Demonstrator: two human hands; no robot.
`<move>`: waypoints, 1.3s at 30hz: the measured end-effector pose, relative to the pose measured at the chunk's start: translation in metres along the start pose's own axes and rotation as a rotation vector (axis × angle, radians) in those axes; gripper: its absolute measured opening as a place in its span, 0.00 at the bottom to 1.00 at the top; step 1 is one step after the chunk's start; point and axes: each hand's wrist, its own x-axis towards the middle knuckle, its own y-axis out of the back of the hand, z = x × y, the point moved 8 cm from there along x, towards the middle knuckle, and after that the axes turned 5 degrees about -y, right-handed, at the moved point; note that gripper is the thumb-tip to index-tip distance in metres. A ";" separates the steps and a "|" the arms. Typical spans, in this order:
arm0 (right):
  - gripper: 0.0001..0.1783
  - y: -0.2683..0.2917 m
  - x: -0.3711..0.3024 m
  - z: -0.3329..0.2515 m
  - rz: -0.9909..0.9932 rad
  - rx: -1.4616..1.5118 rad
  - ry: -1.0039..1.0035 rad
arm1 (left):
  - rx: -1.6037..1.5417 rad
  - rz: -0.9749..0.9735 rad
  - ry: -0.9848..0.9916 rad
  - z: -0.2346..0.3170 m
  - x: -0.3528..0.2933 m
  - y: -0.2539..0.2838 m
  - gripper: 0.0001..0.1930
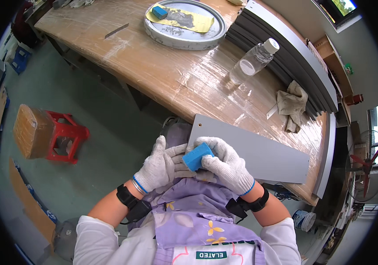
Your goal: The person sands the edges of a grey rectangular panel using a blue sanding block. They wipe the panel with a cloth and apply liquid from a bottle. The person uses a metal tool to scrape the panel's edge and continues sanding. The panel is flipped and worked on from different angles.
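Observation:
My right hand [225, 162], in a white knit glove with a blue cuff, grips a blue block [197, 157] that looks like a sponge or sanding block. Beside it my left hand [159, 165], gloved the same way, is open with its palm turned up and its fingers stretched toward the block. Those fingertips lie close to the left end of a flat grey panel [255, 150]; whether they touch it I cannot tell. The panel lies along the table's near edge, partly overhanging it, with a small hole in its far left corner.
On the plastic-covered table [153, 70] stand a round lid [153, 34] bearing yellow paper [200, 23] and another blue block [159, 12], and a clear bottle [254, 62]. A rag [292, 106] lies near stacked grey panels [286, 57]. A red stool [67, 137] is at left.

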 end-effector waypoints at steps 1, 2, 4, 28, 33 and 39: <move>0.23 -0.007 0.009 -0.010 -0.007 -0.118 -0.036 | 0.042 -0.016 0.007 0.001 -0.001 -0.005 0.53; 0.24 0.002 0.019 -0.030 0.133 -0.343 0.107 | 0.078 -0.031 0.013 0.002 -0.005 -0.011 0.54; 0.26 0.015 0.034 -0.064 0.377 -0.611 0.331 | 0.107 -0.037 0.024 0.002 -0.009 -0.021 0.58; 0.29 -0.084 0.019 -0.042 -0.384 -1.368 0.518 | -0.980 -0.601 0.247 -0.006 -0.013 -0.019 0.55; 0.28 -0.064 0.036 -0.058 -0.109 -1.460 0.724 | -0.210 -0.285 0.037 -0.005 -0.012 -0.015 0.54; 0.31 -0.090 0.010 -0.032 -0.450 -1.438 0.597 | -0.715 -0.421 0.174 -0.006 -0.012 -0.020 0.55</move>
